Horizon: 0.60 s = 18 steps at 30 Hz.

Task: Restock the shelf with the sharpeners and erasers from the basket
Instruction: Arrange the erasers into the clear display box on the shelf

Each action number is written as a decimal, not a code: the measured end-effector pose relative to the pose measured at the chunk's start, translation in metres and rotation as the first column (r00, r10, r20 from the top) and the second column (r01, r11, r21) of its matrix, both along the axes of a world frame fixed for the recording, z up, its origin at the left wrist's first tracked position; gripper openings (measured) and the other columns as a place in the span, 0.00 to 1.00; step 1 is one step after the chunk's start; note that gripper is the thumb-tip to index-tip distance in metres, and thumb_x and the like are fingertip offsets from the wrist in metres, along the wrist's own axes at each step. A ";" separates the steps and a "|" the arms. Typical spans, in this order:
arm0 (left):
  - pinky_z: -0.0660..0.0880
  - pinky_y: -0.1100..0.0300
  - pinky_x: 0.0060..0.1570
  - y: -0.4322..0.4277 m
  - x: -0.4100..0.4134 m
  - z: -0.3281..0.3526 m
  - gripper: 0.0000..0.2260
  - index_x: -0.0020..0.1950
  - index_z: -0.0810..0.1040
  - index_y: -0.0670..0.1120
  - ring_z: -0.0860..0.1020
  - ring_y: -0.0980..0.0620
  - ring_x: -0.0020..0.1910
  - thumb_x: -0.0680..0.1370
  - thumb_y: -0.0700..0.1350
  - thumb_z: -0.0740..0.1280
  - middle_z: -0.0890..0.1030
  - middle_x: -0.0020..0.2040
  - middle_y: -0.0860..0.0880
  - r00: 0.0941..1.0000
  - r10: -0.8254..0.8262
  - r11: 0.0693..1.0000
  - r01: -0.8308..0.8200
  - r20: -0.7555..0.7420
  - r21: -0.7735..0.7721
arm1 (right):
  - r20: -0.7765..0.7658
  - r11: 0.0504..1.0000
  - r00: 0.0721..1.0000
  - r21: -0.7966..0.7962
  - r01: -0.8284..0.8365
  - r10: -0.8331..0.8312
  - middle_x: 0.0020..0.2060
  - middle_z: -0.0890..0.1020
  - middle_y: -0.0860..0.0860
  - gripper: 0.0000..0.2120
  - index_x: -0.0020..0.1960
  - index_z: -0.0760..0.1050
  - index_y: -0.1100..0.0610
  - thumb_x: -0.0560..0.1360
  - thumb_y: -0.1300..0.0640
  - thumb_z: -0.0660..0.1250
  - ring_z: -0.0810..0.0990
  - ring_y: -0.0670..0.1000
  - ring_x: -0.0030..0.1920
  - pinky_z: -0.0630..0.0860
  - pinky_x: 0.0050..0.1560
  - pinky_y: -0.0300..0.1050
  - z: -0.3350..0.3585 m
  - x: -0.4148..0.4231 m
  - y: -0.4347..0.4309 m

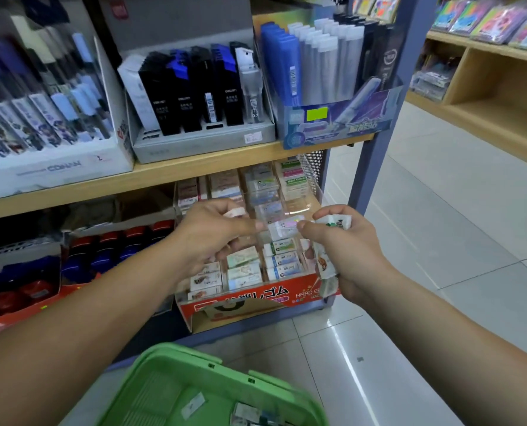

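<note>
My left hand (pixel 213 235) and my right hand (pixel 345 256) meet in front of the lower shelf, over a clear divided tray (pixel 302 195) of packed erasers. Between the fingertips of both hands is one small clear-wrapped eraser (pixel 283 227). My left hand also holds a small white piece (pixel 234 213) at its top. My right hand grips a bunch of several wrapped erasers (pixel 327 262) in its palm. The green basket (pixel 200 373) sits on the floor below, with a few packets (pixel 250 413) left in it.
A red cardboard display box (pixel 256 299) fronts the eraser tray. Red and blue items (pixel 102 250) fill the lower shelf to the left. Pen and refill display boxes (pixel 200 93) stand on the wooden shelf (pixel 163 173) above. A tiled aisle floor (pixel 440 241) opens to the right.
</note>
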<state>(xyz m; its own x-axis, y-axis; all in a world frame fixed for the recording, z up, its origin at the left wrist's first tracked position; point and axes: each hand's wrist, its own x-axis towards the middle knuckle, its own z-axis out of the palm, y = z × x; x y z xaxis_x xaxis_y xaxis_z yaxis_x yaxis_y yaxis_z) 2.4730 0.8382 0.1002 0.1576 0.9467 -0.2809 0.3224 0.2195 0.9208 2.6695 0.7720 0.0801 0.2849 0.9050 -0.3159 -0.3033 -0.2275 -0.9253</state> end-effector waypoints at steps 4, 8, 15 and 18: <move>0.67 0.62 0.25 0.001 -0.014 -0.006 0.09 0.50 0.87 0.48 0.77 0.52 0.31 0.71 0.46 0.81 0.85 0.39 0.44 0.994 -0.108 0.994 0.108 0.029 0.002 | 0.030 1.000 1.000 -0.005 0.004 -0.004 0.44 0.88 0.55 0.12 0.52 0.78 0.56 0.74 0.66 0.77 0.89 0.58 0.40 0.86 0.37 0.56 -0.004 -0.010 0.009; 0.67 0.62 0.22 0.001 -0.011 -0.006 0.09 0.54 0.86 0.48 0.78 0.54 0.30 0.74 0.44 0.79 0.84 0.33 0.53 0.990 -0.132 0.990 0.134 -0.051 0.033 | -0.012 0.999 0.999 0.006 -0.044 0.045 0.46 0.88 0.56 0.13 0.55 0.79 0.58 0.74 0.67 0.76 0.89 0.60 0.42 0.86 0.38 0.57 -0.001 -0.018 0.017; 0.73 0.63 0.27 0.032 -0.002 -0.007 0.07 0.51 0.85 0.48 0.78 0.55 0.28 0.75 0.43 0.78 0.85 0.37 0.50 0.985 -0.041 0.986 0.067 -0.166 0.154 | 0.039 0.988 0.989 0.068 0.139 -0.142 0.45 0.88 0.56 0.10 0.53 0.79 0.53 0.75 0.62 0.77 0.89 0.60 0.41 0.86 0.39 0.60 -0.005 -0.013 0.025; 0.81 0.60 0.38 0.053 0.011 -0.013 0.07 0.50 0.85 0.51 0.83 0.54 0.40 0.74 0.44 0.79 0.85 0.47 0.52 0.912 -0.113 0.957 0.206 -0.395 0.203 | 0.074 0.974 0.975 0.093 0.204 -0.211 0.45 0.87 0.56 0.10 0.51 0.79 0.52 0.75 0.61 0.77 0.88 0.61 0.43 0.86 0.42 0.65 -0.009 -0.008 0.025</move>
<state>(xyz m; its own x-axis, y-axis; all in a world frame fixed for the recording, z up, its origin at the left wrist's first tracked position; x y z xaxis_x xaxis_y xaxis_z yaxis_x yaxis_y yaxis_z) 2.4841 0.8911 0.0869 0.2391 0.9633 -0.1217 0.6659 -0.0715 0.7426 2.6616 0.7967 0.0715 0.4916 0.8454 -0.2088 -0.2574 -0.0880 -0.9623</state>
